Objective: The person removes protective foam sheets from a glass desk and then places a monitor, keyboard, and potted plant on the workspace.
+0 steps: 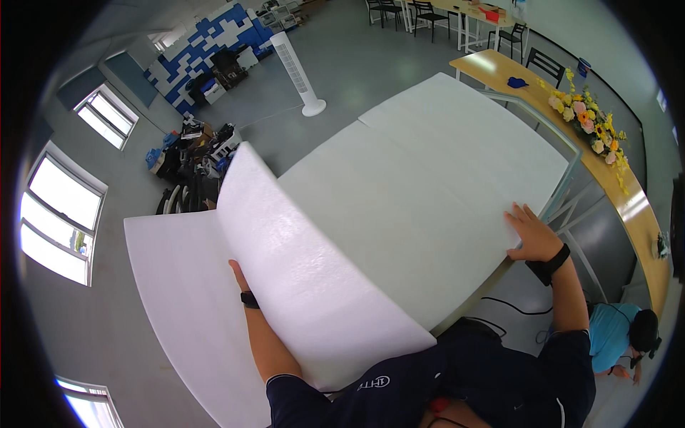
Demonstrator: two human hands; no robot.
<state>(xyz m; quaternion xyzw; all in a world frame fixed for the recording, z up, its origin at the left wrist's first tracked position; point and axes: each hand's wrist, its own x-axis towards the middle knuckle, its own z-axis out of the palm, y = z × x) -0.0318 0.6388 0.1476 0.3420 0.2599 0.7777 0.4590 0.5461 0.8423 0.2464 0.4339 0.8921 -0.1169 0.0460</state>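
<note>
A large white foam sheet [307,285] is bent up in a tall fold in front of me, with a flat stretch of white sheet [171,285] to its left. My left hand [239,275] is against the left side of the fold; one digit shows and the other fingers are hidden. Right of the fold lies a wide, flat white surface [428,185] with a faint seam across it. My right hand [535,235] rests at its near right edge, fingers spread and holding nothing. A pale frame edge [571,167] shows along the right side.
A curved wooden table [628,214] with a flower arrangement [589,118] runs along the right. A person in blue [614,335] bends low at lower right. A white tower fan [296,75] stands beyond, and piled equipment [193,160] at far left. Black cables [514,308] hang nearby.
</note>
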